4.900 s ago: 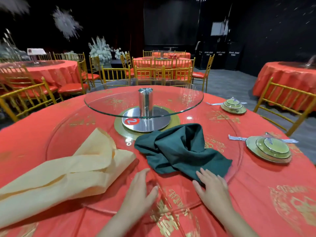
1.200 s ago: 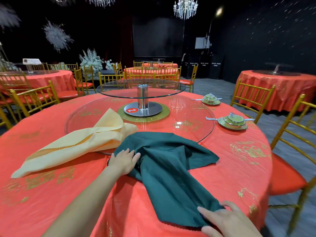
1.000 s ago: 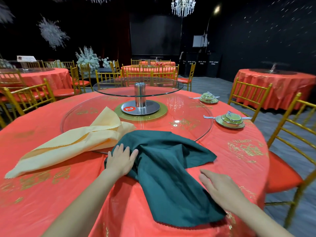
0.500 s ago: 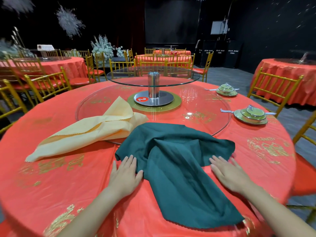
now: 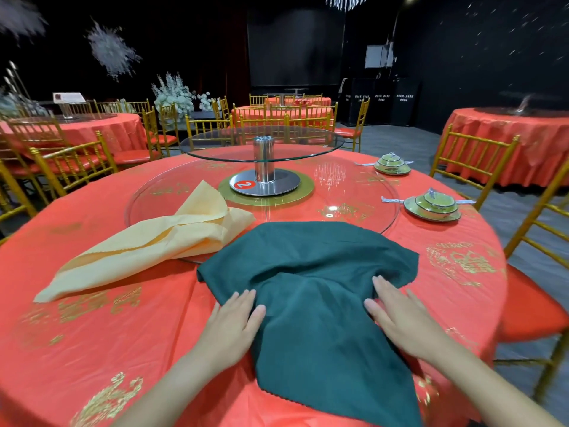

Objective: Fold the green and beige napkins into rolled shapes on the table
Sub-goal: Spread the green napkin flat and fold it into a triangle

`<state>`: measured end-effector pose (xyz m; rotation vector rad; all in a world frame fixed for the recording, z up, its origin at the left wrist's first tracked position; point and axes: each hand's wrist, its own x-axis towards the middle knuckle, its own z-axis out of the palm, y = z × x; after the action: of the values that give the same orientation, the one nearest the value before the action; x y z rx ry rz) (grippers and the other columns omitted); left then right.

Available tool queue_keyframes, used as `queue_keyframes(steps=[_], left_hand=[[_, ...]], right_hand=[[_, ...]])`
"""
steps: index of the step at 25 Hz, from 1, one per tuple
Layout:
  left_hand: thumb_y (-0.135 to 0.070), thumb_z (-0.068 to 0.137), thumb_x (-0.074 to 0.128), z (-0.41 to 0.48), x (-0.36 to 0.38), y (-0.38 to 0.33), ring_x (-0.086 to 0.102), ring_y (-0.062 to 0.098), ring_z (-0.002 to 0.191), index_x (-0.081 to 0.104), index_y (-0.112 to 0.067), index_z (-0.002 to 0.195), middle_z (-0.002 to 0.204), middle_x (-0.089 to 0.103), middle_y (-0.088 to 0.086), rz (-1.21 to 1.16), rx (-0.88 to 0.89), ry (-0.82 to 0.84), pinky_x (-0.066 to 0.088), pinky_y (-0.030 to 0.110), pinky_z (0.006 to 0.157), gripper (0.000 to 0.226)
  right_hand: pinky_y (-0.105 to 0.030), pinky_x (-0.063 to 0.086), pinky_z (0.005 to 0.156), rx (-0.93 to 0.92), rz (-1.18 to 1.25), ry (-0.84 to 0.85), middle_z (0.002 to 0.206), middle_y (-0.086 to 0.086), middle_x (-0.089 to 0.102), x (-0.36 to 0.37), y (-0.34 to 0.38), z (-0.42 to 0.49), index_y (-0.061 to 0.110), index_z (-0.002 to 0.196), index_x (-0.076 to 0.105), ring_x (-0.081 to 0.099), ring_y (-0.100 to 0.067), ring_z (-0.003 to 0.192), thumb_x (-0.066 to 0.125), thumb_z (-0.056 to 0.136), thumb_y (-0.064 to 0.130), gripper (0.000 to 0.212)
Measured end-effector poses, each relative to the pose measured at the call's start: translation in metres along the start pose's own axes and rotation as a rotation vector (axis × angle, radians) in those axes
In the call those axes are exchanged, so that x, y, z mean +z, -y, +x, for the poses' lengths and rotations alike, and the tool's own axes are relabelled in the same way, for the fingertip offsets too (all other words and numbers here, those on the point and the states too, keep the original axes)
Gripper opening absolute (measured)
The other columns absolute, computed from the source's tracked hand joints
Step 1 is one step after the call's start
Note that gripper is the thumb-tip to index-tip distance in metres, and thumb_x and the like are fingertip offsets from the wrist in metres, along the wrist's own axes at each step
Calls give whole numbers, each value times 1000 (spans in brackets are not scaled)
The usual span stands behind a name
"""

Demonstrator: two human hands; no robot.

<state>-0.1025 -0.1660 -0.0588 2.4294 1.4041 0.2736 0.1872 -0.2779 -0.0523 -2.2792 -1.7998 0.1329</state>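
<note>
Both flat, open hands, left (image 5: 234, 322) and right (image 5: 397, 315), press the soft dark-green cloth napkin (image 5: 311, 291) (limp, light); lift by corners

A dim banquet hall with black walls. The near table (image 5: 92, 334), in its red cloth, is lit brightly and evenly from above. A chandelier (image 5: 346, 0) glows at the top edge, and small white glints sit on the glass turntable (image 5: 354, 192). Shadows are soft and faint, with a thin dark band under the beige napkin (image 5: 147, 245). The centre is sharp. The wide lens bows the table rim. The hanging white decorations (image 5: 112, 50) and the chair (image 5: 548, 229) at the right edge are smeared.
</note>
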Motion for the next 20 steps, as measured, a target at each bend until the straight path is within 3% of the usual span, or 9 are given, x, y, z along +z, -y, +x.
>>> queue_keyframes(steps=[2,3,5,7,9,12,15,17,20], left_hand=[[-58,94,16,-5,3,-2,8,10,145,14,-24,150,157,15,-8,-17,35,69,2,39,117,65],[-71,86,7,-7,5,-3,8,10,145,12,-25,150,157,14,-10,2,56,106,1,40,117,79],[-86,63,-11,-8,11,-6,6,13,145,9,-32,149,157,12,-11,71,86,147,-1,45,117,104],[-82,72,-6,-6,19,-9,1,17,146,7,-40,148,158,8,-7,177,109,166,-4,50,116,88],[-78,77,1,-4,20,-9,-2,22,146,5,-45,146,159,3,-5,234,108,174,-5,54,114,77],[-87,54,-9,5,16,7,-4,27,146,1,-49,144,159,-1,-5,334,110,175,-5,55,113,99],[-86,72,13,11,6,12,-6,24,146,0,-44,147,159,-4,-3,346,60,208,-6,55,114,86],[-80,71,9,11,7,-2,-7,21,146,0,-35,149,159,-5,-2,320,99,121,-5,52,115,91],[-84,63,-10,0,20,-38,-10,16,145,-1,-25,150,158,-8,-1,239,210,8,-5,43,116,106]], right_hand=[[-25,-2,115,-67,61,-72,155,11,-5,5,11,-23,26,149,2,-3,-2,143,-9,76,76,90],[-23,-3,115,-127,61,-112,153,13,-6,6,18,-34,30,149,3,-3,-2,143,-11,75,78,89],[-27,7,114,-297,-48,-179,154,6,15,15,28,-52,34,145,28,13,-10,143,5,89,69,70],[-33,13,110,-403,-171,-134,146,2,41,31,28,-62,36,129,54,22,-14,140,18,95,61,55],[-33,11,109,-381,-216,-70,134,6,55,43,22,-67,40,120,59,26,-12,139,18,95,61,53],[-30,16,107,-364,-190,-111,123,18,61,41,11,-70,43,118,58,50,-2,122,18,95,61,50],[-38,38,104,-252,82,-287,117,18,64,27,-6,-62,35,113,64,52,4,115,22,94,62,54],[-42,43,100,-75,145,-290,123,9,62,19,-23,-46,24,120,62,55,-11,117,17,89,67,69],[-36,24,114,36,53,-97,150,4,35,17,-37,-21,18,143,35,32,-13,138,9,89,64,75]])
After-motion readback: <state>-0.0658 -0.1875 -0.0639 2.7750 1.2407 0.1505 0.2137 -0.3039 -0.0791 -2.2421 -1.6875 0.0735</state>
